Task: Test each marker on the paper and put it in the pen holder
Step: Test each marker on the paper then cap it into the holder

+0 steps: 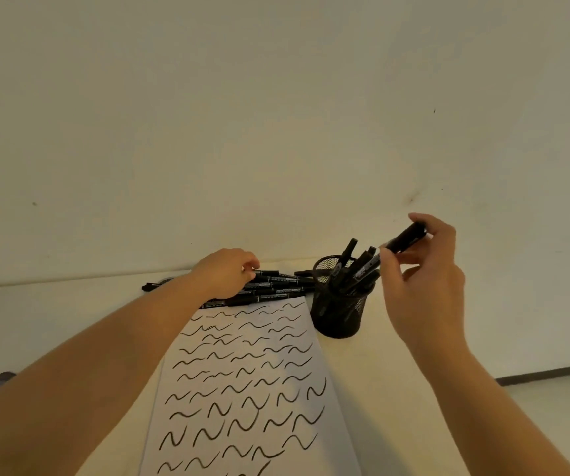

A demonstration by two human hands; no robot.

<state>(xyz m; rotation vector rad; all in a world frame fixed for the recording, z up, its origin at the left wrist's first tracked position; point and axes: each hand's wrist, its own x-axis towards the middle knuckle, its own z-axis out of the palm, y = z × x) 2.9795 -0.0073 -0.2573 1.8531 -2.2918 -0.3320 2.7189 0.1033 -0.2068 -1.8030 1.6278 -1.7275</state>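
Tabletop carries scribbled paper, then mesh pen holder beside it. Left hand grips one of the loose markers. Right hand fingers pinch marker above holder.

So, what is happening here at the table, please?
A person is testing black markers on a sheet of paper, which is already covered with wavy test strokes. The right hand holds one marker just above the mesh pen holder, where several markers already stand. The left hand reaches into the pile of markers lying at the far end of the paper, with fingers curled around one of them.
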